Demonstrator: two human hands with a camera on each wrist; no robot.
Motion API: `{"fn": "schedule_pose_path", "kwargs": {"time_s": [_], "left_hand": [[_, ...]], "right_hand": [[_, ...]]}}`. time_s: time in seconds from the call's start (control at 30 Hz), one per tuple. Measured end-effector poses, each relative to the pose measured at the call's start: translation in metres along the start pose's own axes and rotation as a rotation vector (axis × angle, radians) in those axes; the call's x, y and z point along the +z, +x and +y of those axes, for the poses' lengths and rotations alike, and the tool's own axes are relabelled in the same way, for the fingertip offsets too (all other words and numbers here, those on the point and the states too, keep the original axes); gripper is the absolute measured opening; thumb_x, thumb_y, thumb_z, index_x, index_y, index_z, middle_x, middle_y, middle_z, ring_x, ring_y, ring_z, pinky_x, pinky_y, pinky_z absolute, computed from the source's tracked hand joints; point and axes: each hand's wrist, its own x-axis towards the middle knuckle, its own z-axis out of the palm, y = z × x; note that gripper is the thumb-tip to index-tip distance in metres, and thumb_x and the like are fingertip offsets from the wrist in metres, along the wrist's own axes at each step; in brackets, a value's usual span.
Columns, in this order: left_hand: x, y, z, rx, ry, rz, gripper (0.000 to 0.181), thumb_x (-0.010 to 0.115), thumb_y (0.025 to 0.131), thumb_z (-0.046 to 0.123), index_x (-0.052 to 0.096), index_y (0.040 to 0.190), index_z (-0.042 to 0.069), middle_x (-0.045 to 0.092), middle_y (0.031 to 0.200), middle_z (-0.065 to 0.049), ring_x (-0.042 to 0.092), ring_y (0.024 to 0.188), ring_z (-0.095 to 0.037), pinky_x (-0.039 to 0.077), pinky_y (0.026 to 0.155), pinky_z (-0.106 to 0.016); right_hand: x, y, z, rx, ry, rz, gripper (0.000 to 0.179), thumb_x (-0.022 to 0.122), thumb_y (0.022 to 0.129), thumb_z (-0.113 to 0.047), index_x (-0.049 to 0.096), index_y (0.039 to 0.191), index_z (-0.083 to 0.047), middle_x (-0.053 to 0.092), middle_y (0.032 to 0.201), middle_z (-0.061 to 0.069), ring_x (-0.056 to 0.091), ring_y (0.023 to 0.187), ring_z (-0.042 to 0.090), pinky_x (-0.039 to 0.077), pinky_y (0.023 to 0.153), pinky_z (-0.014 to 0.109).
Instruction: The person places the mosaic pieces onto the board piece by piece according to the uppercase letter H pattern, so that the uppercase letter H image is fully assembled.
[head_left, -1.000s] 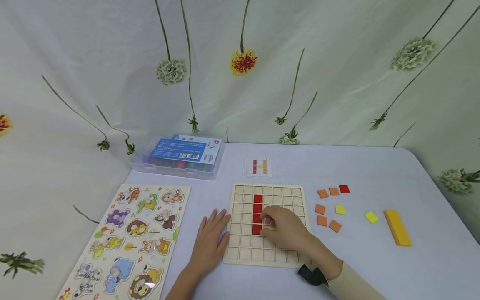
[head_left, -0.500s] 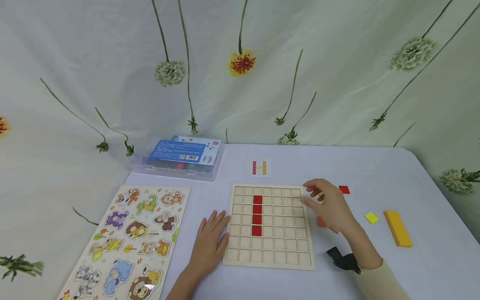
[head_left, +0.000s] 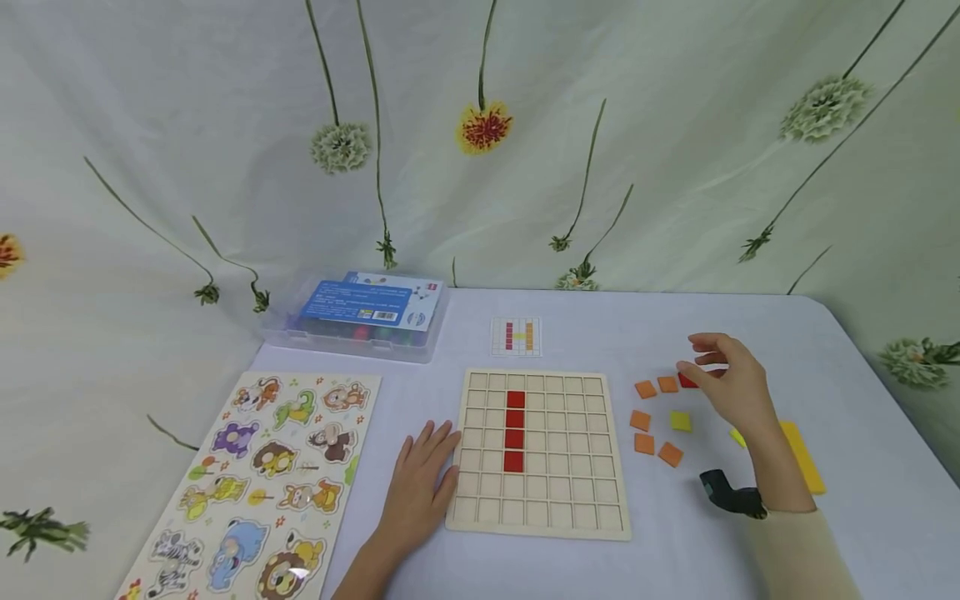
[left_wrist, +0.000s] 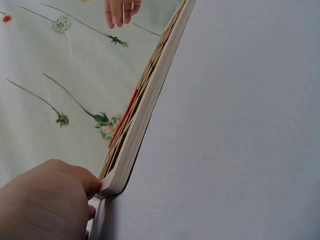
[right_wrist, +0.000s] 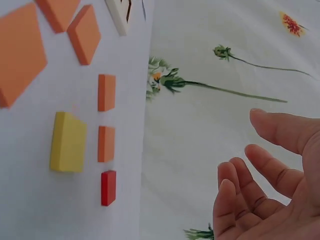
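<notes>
A pale wooden grid board [head_left: 573,517] lies on the white table, with several red square tiles [head_left: 514,437] in one column of its cells. My left hand [head_left: 420,483] lies flat with straight fingers, touching the board's left edge; the thumb at the edge shows in the left wrist view. Over the loose tiles at right hovers my right hand [head_left: 731,387], thumb and fingers apart, holding nothing. Closest to it is a loose red tile [right_wrist: 108,188], partly covered in the head view. Several orange tiles [head_left: 644,443] and a yellow tile [right_wrist: 67,142] lie nearby.
Behind the board lies a small pattern card [head_left: 516,337]. At the back left stands a clear plastic box [head_left: 352,343] with papers on top. An animal puzzle board [head_left: 255,483] is at left. A yellow bar [head_left: 802,458] and another yellow tile [head_left: 738,437] sit at right.
My right hand has left the red column on the board and moved right, past the orange tiles, to above the loose red tile. My left hand has stayed in place.
</notes>
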Motion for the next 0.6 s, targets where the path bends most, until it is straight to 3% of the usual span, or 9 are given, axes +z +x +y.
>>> {"fn": "schedule_pose_path", "kwargs": {"time_s": [0.13,0.2,0.4,0.47,0.6], "left_hand": [[-0.001,0.001,0.001,-0.003,0.0,-0.004,0.043,0.062,0.092,0.014,0.058,0.134,0.006,0.053,0.145,-0.011,0.038,0.142,-0.037,0.024,0.115,-0.061],[-0.002,0.001,0.001,-0.005,-0.003,-0.005,0.043,0.063,0.092,0.013,0.058,0.134,0.006,0.053,0.145,-0.012,0.038,0.142,-0.037,0.023,0.115,-0.061],[-0.001,0.0,0.002,0.003,-0.011,0.005,0.043,0.062,0.091,0.013,0.058,0.134,0.006,0.053,0.145,-0.012,0.038,0.141,-0.038,0.023,0.114,-0.061],[0.0,-0.001,0.001,0.011,-0.012,0.017,0.043,0.062,0.091,0.013,0.058,0.133,0.006,0.053,0.144,-0.012,0.039,0.14,-0.038,0.024,0.114,-0.062],[0.0,-0.002,0.0,0.029,0.001,0.036,0.042,0.062,0.091,0.013,0.059,0.133,0.006,0.055,0.143,-0.012,0.041,0.139,-0.038,0.026,0.112,-0.062]], "right_hand": [[0.016,0.017,0.057,0.068,-0.04,-0.016,0.058,0.063,0.09,-0.049,0.052,0.136,-0.016,0.056,0.126,0.011,0.055,0.107,0.028,0.055,0.083,0.042],[0.018,0.018,0.063,0.094,-0.032,-0.045,0.061,0.061,0.09,-0.051,0.049,0.138,-0.015,0.054,0.13,0.013,0.054,0.11,0.033,0.054,0.084,0.048],[0.0,0.002,0.022,0.217,0.044,-0.177,0.055,0.061,0.096,-0.029,0.044,0.141,-0.003,0.047,0.135,0.025,0.048,0.114,0.04,0.051,0.087,0.045],[-0.004,-0.003,0.008,0.256,0.081,-0.205,0.055,0.061,0.095,-0.02,0.041,0.142,0.002,0.045,0.135,0.029,0.047,0.114,0.042,0.049,0.091,0.049],[-0.005,-0.005,0.006,0.314,0.066,-0.268,0.058,0.06,0.095,-0.016,0.035,0.144,0.004,0.042,0.137,0.032,0.045,0.117,0.044,0.046,0.099,0.055]]}}
